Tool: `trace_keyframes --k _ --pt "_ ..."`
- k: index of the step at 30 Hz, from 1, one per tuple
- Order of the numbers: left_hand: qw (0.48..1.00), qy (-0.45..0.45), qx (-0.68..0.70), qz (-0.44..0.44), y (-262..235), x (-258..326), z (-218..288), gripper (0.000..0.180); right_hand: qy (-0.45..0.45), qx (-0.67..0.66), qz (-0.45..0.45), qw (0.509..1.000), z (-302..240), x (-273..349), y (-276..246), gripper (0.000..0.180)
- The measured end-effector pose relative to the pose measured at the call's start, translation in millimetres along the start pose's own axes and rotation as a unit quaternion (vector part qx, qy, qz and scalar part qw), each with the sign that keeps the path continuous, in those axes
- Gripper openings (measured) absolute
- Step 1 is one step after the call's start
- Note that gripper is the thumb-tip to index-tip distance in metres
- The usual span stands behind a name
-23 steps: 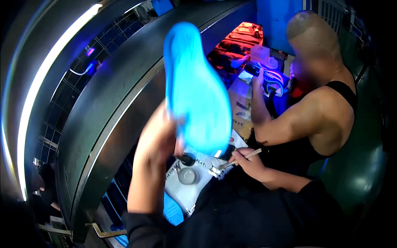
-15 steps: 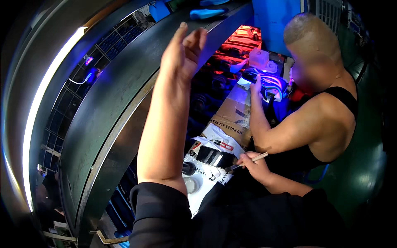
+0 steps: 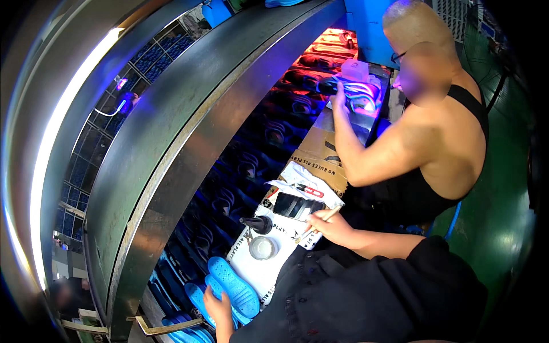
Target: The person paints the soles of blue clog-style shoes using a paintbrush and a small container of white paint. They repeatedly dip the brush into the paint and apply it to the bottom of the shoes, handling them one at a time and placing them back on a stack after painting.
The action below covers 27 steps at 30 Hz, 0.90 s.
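At the lower left, my left hand [image 3: 217, 307] reaches down to several light-blue shoe soles [image 3: 235, 286], dotted with small holes. Its fingers are apart and rest against one sole; no firm grip shows. My right hand [image 3: 334, 227] pinches a brush [image 3: 328, 214] by its pale handle, over the white-covered bench top [image 3: 260, 279]. Near it lie a dark, shiny phone-like slab [image 3: 296, 207] and a red-handled tool [image 3: 311, 191]. A round glass dish [image 3: 262, 247] sits further left, beside a dark cone-tipped bottle [image 3: 258, 224].
A co-worker [image 3: 434, 137] sits close by on the right, holding strappy footwear [image 3: 360, 94] under purple light. Rows of dark footwear [image 3: 274, 131] lie under red light beside the bench. A long metal ledge [image 3: 189, 143] curves above them on the left.
My left hand has come down from the raised ledge to the blue soles. My right hand has moved slightly up and left with the brush. The co-worker has shifted left.
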<state>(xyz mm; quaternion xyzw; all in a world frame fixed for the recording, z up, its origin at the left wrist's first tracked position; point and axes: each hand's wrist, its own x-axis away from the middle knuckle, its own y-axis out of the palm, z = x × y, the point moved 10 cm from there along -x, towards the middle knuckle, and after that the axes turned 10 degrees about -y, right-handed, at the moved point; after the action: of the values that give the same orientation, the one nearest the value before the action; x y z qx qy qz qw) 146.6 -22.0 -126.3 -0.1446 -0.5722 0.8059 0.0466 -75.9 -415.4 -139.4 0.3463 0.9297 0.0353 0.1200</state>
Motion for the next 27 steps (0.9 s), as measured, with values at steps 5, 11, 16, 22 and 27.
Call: trace_keyframes --k 5,11,16,22,27 --pt "0.959 -0.173 -0.13 -0.185 36.5 63.0 -79.5 0.04 0.043 0.047 -0.096 0.993 3.8 -4.6 58.1 0.032" --pt "0.971 -0.164 0.116 -0.133 46.9 46.3 -112.9 0.038 0.008 0.053 -0.076 0.996 -10.4 -12.5 75.8 0.033" --pt "0.892 -0.233 0.269 -0.28 78.5 62.0 -89.5 0.049 -0.006 0.116 -0.094 0.989 -10.9 -23.8 90.1 0.037" --pt "0.659 -0.315 0.603 -0.321 78.5 66.0 -78.7 0.039 -0.15 0.215 -0.215 0.941 -10.1 -34.1 153.0 0.025" --pt "0.598 -0.354 0.638 -0.332 70.6 82.7 -83.6 0.048 -0.285 0.307 -0.256 0.871 11.8 -33.1 194.1 0.015"
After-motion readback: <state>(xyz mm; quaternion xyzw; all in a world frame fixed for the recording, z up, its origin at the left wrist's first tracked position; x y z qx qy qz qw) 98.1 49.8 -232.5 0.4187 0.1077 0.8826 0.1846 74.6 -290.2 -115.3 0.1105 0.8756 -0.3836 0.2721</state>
